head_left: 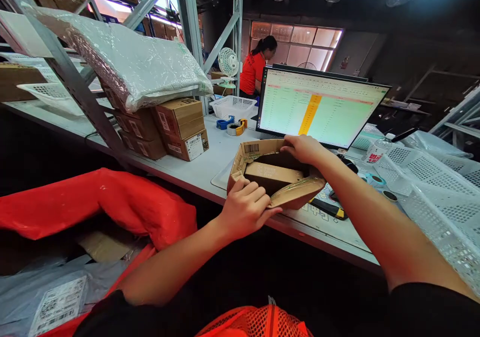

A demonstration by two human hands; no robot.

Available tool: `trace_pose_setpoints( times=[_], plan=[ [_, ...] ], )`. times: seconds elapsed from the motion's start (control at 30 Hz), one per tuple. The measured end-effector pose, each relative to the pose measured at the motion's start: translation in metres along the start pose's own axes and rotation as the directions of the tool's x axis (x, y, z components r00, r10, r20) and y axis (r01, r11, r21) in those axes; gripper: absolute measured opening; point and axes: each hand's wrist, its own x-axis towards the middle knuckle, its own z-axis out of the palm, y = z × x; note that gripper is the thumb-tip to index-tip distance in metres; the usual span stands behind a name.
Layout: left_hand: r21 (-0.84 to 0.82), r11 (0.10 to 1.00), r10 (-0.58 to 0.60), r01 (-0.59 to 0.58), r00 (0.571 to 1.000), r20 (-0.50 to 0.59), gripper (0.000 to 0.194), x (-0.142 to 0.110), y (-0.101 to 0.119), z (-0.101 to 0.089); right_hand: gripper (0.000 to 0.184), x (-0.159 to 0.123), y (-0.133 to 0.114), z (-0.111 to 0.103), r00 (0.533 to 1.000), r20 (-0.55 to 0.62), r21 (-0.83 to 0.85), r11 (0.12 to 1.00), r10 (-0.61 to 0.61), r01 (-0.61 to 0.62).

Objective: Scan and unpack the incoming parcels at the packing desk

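An open brown cardboard box (258, 154) lies at the near edge of the grey worktable (210, 157), its flaps spread. A smaller brown box (272, 176) sits inside it. My left hand (245, 207) grips the near flap, fingers curled over its edge and thumb under it. My right hand (303, 148) rests on the far flap, its fingers bent over that edge and pressing it.
A monitor (318, 107) with a green spreadsheet stands behind the box. Stacked cartons (180, 127) under a plastic-wrapped bundle (131, 62) sit left. Tape rolls (234, 125), white baskets (431, 187), a red sack (112, 202); a person in an orange shirt (255, 69) works behind.
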Motion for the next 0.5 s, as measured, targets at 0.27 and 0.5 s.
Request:
trace_pose_setpoints(
  times=[0.27, 0.5],
  plan=[
    [-0.011, 1.0, -0.004, 0.005, 0.994, 0.112, 0.043, -0.015, 0.013, -0.015, 0.036, 0.021, 0.01, -0.002, 0.998, 0.047, 0.021, 0.999, 0.035, -0.036],
    [0.042, 0.96, -0.249, 0.276, 0.778, 0.577, 0.038, 0.062, -0.049, -0.044, 0.035, -0.005, -0.006, -0.004, 0.999, 0.03, 0.086, 0.996, 0.016, -0.019]
  ],
)
